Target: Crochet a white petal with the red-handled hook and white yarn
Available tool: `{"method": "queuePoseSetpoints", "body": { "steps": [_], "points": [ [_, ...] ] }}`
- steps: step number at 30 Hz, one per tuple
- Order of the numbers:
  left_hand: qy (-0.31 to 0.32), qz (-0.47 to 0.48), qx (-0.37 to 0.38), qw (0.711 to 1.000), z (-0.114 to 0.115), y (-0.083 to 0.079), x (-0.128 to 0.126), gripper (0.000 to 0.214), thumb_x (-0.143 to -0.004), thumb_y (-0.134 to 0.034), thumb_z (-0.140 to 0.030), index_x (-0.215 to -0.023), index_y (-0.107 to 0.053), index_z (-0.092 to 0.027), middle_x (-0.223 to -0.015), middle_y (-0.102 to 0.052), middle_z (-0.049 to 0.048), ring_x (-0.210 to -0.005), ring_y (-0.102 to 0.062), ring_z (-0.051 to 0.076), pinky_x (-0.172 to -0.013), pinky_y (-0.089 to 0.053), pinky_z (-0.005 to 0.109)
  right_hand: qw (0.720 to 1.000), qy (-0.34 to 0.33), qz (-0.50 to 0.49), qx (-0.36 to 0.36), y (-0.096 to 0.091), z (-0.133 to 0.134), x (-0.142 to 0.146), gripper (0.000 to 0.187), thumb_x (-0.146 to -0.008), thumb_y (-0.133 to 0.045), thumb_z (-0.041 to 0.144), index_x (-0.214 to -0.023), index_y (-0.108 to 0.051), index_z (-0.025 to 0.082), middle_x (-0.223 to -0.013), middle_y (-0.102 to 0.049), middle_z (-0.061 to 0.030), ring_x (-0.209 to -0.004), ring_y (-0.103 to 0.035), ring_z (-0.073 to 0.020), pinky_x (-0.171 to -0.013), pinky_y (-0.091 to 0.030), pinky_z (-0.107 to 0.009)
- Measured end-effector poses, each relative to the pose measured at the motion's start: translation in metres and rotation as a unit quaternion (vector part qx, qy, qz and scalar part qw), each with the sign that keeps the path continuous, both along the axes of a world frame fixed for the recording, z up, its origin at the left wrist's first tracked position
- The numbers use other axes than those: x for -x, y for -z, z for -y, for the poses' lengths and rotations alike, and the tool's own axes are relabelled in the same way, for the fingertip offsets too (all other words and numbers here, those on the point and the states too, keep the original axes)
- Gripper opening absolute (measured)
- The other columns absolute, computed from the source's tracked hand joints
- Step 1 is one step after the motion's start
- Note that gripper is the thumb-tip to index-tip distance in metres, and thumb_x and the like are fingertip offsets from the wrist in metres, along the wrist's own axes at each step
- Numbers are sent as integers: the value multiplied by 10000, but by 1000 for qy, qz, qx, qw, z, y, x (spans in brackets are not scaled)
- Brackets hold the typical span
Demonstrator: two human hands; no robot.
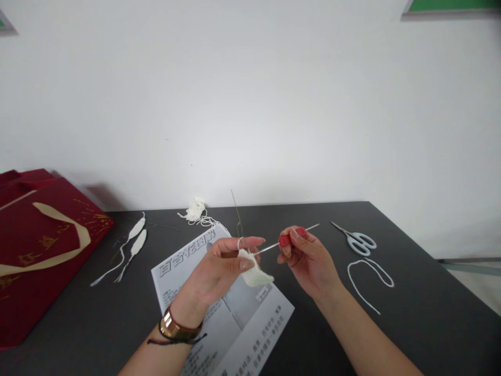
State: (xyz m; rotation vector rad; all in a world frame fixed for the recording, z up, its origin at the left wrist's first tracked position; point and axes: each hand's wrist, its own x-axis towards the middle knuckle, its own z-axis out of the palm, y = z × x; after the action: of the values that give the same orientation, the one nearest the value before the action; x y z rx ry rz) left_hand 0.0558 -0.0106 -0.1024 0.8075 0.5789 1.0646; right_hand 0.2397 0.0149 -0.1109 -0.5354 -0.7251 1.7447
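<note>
Diffuse light brightens the white wall [266,130] mid-frame, a soft shadow [104,196] falling beside the red bag [43,230]

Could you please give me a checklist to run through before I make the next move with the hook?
1. White stitched piece pinched in the left hand: ok.
2. Red-handled hook gripped in the right hand: ok.
3. Yarn looped over the left hand: ok.
4. Hook tip seated in a stitch: cannot tell; too small.
5. Printed sheet fully visible: not ok; the left hand and forearm cover part.
6. Scissors clear of both hands: ok; on the table to the right.
</note>
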Motion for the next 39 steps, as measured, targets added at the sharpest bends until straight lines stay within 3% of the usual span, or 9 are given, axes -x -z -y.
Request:
{"method": "queuePoseSetpoints", "body": {
  "steps": [17, 28, 34, 39],
  "points": [
    [8, 2, 9, 1000, 0, -2, 0, 254, -679, -720, -155, -932, -739, -155, -741, -690, 57, -632, -582, 126, -636, -429, 262, 1000, 7, 18, -19, -2, 2, -1, 125, -753, -698, 266, -752, -693, 141, -564, -617, 25, -448, -534, -69, -472, -581, -206],
    [-39, -20, -97, 994, -5, 2, 0, 369, -689, -740, -194, -1056, -695, -191, -720, -649, 14, -675, -560, 105, -659, -422, 238, 995, -52, -47, 70, 4, 6, 10, 138, -765, -689, 245, -801, -700, 112, -578, -632, 12, -472, -538, -60, -483, -571, -171],
    [-63, -96, -92, 989, -6, 11, -11, 310, -725, -706, -146, -1023, -708, -234, -825, -722, 29, -754, -627, 122, -739, -456, 250, 990, -59, -74, 104, 10, 8, 14, 127, -770, -691, 222, -809, -699, 102, -605, -663, -3, -497, -589, -62, -520, -572, -158],
    [-73, -78, -70, 992, -5, 13, -24, 240, -726, -701, -147, -959, -728, -195, -834, -734, 45, -795, -649, 153, -816, -453, 288, 992, -25, -71, 105, 15, 6, 16, 129, -765, -699, 222, -816, -696, 104, -618, -673, -7, -507, -603, -63, -508, -556, -144]
  ]
}}
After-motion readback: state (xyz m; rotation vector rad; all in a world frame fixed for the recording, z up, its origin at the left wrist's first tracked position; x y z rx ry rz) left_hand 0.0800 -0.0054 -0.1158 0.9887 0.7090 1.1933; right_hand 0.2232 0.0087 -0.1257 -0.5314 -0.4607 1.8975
